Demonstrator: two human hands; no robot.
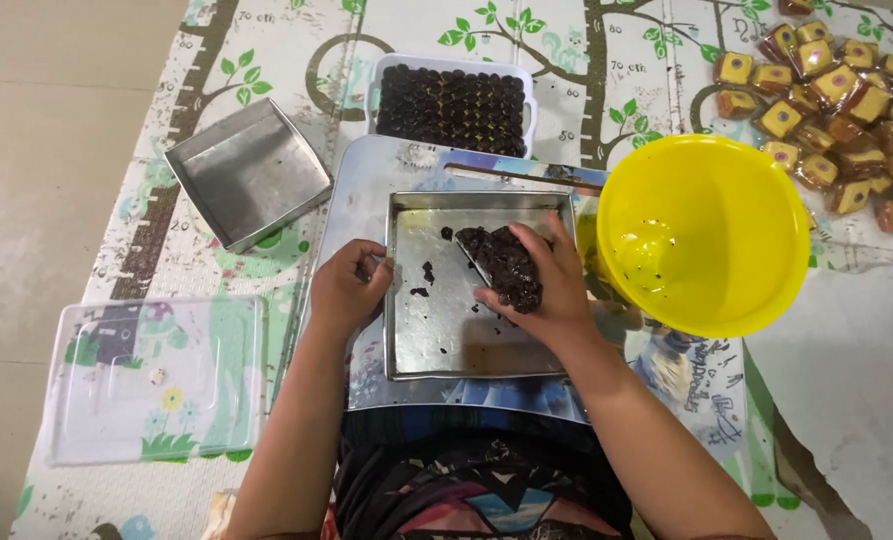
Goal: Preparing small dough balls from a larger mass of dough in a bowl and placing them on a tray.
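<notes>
1. We see a bright picture. The light is soft and even, and seems to come from above.
2. The yellow bowl (704, 235) glows. A white shiny spot sits inside it, on its left side.
3. The metal tray (437, 330) in the middle shines too. Pale glare spreads over its floor.
4. The empty tin (249, 172) near the mat's (847, 380) far left edge looks dull grey, with a little gleam.
5. Shadows are small and faint. We see thin ones under our arms and beside the bowl.
6. The middle looks sharp. The wrapped sweets (837, 90) at the far right corner look a bit fuzzy.
7. Straight lines bend a little near the picture's edges.
</notes>
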